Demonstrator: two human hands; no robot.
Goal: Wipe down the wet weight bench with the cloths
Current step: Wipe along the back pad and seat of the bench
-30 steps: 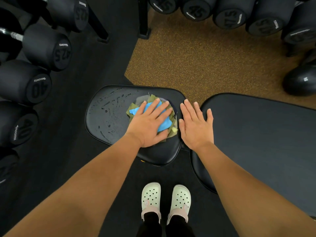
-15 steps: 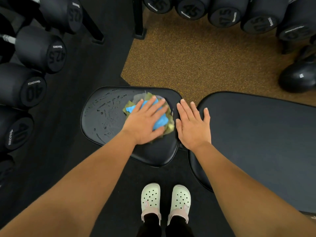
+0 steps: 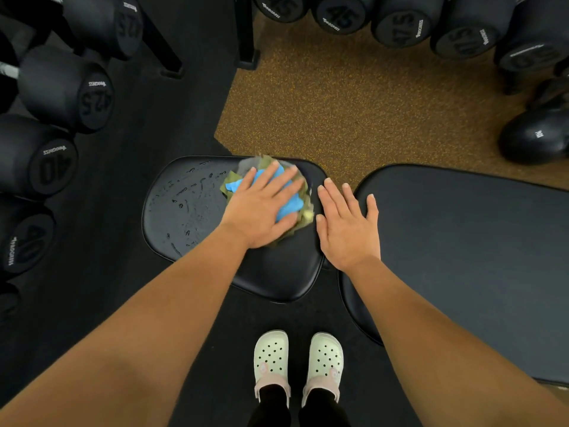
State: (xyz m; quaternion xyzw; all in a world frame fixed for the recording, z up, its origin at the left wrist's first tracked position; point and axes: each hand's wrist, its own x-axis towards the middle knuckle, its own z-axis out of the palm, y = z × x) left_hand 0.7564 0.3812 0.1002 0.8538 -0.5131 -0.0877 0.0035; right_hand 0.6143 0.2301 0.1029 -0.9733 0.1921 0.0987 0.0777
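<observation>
The black bench seat pad (image 3: pixel 271 275) lies in the middle, with water drops on its left half (image 3: pixel 184 208). A bundle of cloths (image 3: pixel 291 204), blue on top of olive green and grey, lies on the pad's far right part. My left hand (image 3: pixel 261 208) presses flat on the cloths with straight fingers. My right hand (image 3: pixel 348 229) rests flat, fingers straight, over the gap between the seat pad and the long back pad (image 3: pixel 462 257) on the right.
Black dumbbells (image 3: pixel 64 90) sit on a rack along the left, and more (image 3: pixel 400 23) line the top. A black kettlebell (image 3: pixel 535 137) stands at the right on the brown speckled floor (image 3: pixel 354 112). My feet in pale clogs (image 3: pixel 298 362) stand below the bench.
My left hand has slid the cloths toward the far edge of the seat pad. My right hand has stayed flat in the same place.
</observation>
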